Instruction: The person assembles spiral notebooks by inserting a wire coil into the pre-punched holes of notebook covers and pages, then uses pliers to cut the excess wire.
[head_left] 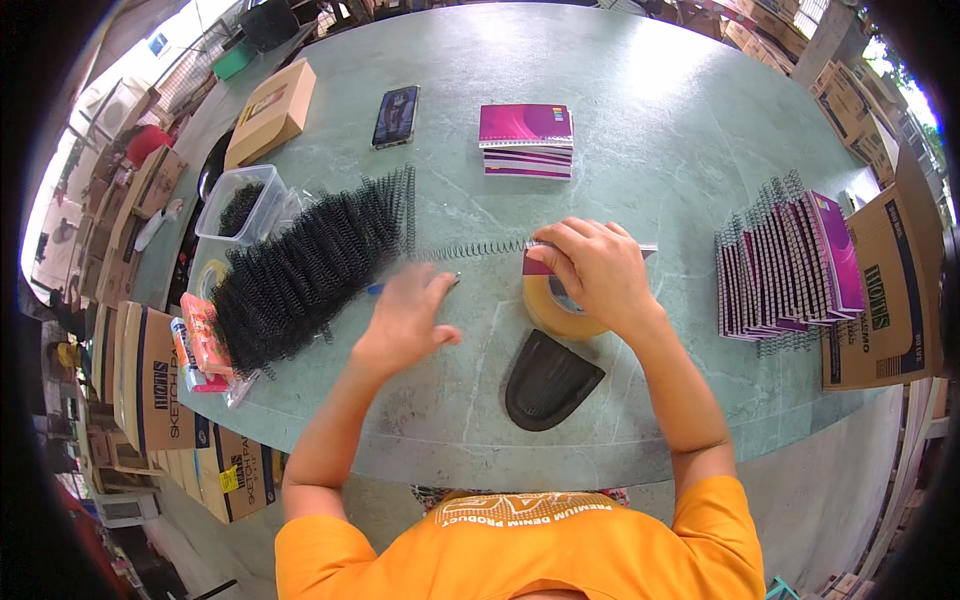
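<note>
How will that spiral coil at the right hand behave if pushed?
The spiral coil looks light: only thin, open loops. It will probably flex or compress, being slender and reaching well beyond the right hand. Its round shape may roll on the smooth-looking table.

At nine o'clock the left hand [405,318] is a smear to me, covering part of a blue pen [376,289], and the wire coil [475,249] blurs beside it. Toward two o'clock the right hand [590,265] hides much of a purple cover [536,267] and the tape roll [552,312]. Stacked notebooks [785,265] at three block a carton [903,290]; at six, the orange shirt [560,545] is cut off below.
</note>
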